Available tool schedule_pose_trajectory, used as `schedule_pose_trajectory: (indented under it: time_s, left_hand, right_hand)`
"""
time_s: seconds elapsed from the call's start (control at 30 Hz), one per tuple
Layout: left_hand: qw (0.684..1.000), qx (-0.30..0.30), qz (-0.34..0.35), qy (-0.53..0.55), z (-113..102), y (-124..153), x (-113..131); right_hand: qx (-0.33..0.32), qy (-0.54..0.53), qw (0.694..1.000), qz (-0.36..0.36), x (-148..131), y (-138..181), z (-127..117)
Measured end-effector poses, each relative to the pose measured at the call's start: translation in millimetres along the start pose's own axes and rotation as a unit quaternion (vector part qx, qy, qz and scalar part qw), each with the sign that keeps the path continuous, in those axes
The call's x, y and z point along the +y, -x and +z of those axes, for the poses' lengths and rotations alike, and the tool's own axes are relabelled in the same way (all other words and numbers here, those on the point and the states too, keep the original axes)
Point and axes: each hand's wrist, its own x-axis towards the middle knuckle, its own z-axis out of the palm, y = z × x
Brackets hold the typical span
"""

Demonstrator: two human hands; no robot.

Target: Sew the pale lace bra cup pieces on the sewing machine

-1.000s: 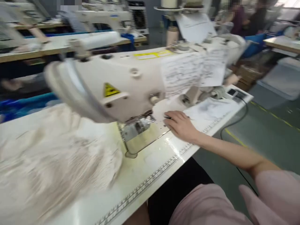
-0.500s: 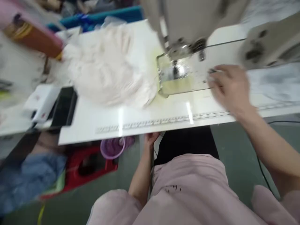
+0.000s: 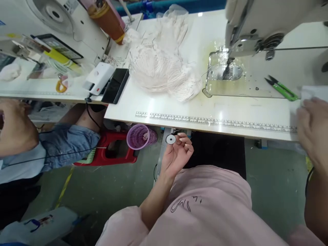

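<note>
My left hand is below the table's front edge, palm up, its fingertips pinching a small round metal bobbin. My right hand rests at the table's right edge, fingers bent over a white sheet of paper; whether it grips the sheet is unclear. Green thread snips lie on the sewing machine bed just left of that hand. The needle and presser foot stand over the shiny plate. A heap of cream fabric lies left of the machine.
A ruler strip runs along the white table front. A black phone and a white box sit at the table's left end. A purple basket hangs under it. Another person's hand and denim-clad leg are at left.
The view swung down and left. My right hand drew away from the needle plate to the right edge, leaving the snips on the bed. My left hand rose, showing the bobbin.
</note>
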Motion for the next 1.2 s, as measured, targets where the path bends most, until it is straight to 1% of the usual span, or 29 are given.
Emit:
schedule_pose_trajectory:
  time_s: [0.03,0.1,0.13,0.2,0.3,0.37,0.43,0.5,0.53,0.6,0.63,0.67,0.7,0.73,0.8,0.83,0.87,0.9,0.93,0.97,1.03,1.07,1.1,1.13,1.2]
  left_hand:
    - [1.000,-0.009,0.010,-0.007,14.3,1.4,-3.5]
    - [0.999,-0.030,0.024,-0.019,39.8,1.5,-11.6]
    - [0.998,-0.043,0.026,-0.024,50.1,0.5,-16.0]
    - [0.996,-0.072,0.022,-0.038,65.5,-3.1,-24.6]
    - [0.991,-0.105,0.000,-0.083,80.8,-11.3,-36.4]
    - [0.983,-0.112,-0.030,-0.139,93.9,-19.3,-45.7]
    - [0.967,-0.123,-0.055,-0.215,114.1,-31.7,-59.6]
    - [0.939,-0.155,-0.058,-0.300,139.9,-50.0,-81.1]
    - [0.920,-0.177,-0.057,-0.345,153.2,-60.8,-95.2]
    - [0.865,-0.231,-0.039,-0.443,175.7,-82.7,-128.0]
    - [0.829,-0.259,-0.016,-0.495,183.6,-93.0,-145.0]
    - [0.784,-0.288,0.023,-0.550,188.9,-102.7,-161.2]
    - [0.722,-0.318,0.074,-0.610,191.6,-111.7,-175.8]
    - [0.642,-0.350,0.128,-0.670,192.3,-120.0,-188.1]
    - [0.456,-0.399,0.221,-0.764,190.3,-133.5,-205.0]
    - [0.377,-0.413,0.249,-0.791,189.3,-138.4,-209.7]
    - [0.321,-0.419,0.263,-0.807,189.1,-141.8,-212.2]
    - [0.294,-0.422,0.264,-0.816,190.2,-143.9,-212.9]
    - [0.294,-0.421,0.259,-0.818,192.7,-145.0,-212.3]
    - [0.311,-0.418,0.250,-0.816,196.3,-145.6,-210.8]
    - [0.356,-0.408,0.240,-0.806,204.7,-147.2,-206.9]
    - [0.370,-0.400,0.242,-0.803,208.4,-148.9,-205.1]
    - [0.373,-0.390,0.248,-0.805,211.2,-151.3,-203.7]
    - [0.365,-0.378,0.255,-0.812,212.9,-154.3,-202.7]
    - [0.325,-0.358,0.266,-0.834,213.3,-161.1,-202.2]
  right_hand:
    - [0.001,0.025,0.997,0.067,-8.1,1.0,-1.6]
    - [-0.002,0.045,0.992,0.119,-19.4,3.6,-2.4]
    - [-0.006,0.043,0.993,0.114,-22.0,5.5,-1.4]
    - [0.006,0.037,0.995,0.088,-22.4,10.7,2.6]
    - [0.051,0.054,0.996,0.055,-20.2,18.6,7.0]
    - [0.089,0.071,0.992,0.057,-20.9,22.7,4.3]
    - [0.136,0.069,0.986,0.074,-21.1,25.7,-1.9]
    - [0.165,0.060,0.980,0.092,-17.6,28.4,-8.8]
    - [0.181,0.060,0.976,0.101,-14.4,30.4,-12.0]
    - [0.196,0.066,0.971,0.118,-7.1,36.2,-18.4]
    - [0.203,0.071,0.968,0.126,-3.8,40.0,-21.6]
    - [0.210,0.076,0.966,0.133,-1.0,44.1,-24.6]
    - [0.217,0.082,0.963,0.139,1.3,48.3,-27.4]
    - [0.225,0.087,0.960,0.144,3.3,52.4,-29.9]
    - [0.233,0.097,0.956,0.150,6.9,59.4,-33.6]
    - [0.235,0.102,0.955,0.152,8.8,62.1,-34.8]
    - [0.236,0.105,0.954,0.153,10.7,64.1,-35.7]
    - [0.236,0.106,0.953,0.155,12.6,65.4,-36.3]
    - [0.237,0.105,0.953,0.157,14.4,66.0,-36.7]
    - [0.239,0.103,0.952,0.159,16.0,65.8,-37.0]
    - [0.243,0.097,0.952,0.160,18.5,63.4,-36.7]
    - [0.244,0.094,0.952,0.159,19.3,61.1,-36.3]
    - [0.245,0.090,0.953,0.156,19.9,58.1,-35.7]
    - [0.246,0.087,0.953,0.152,20.4,54.5,-35.0]
    - [0.238,0.080,0.957,0.147,21.6,45.4,-33.7]
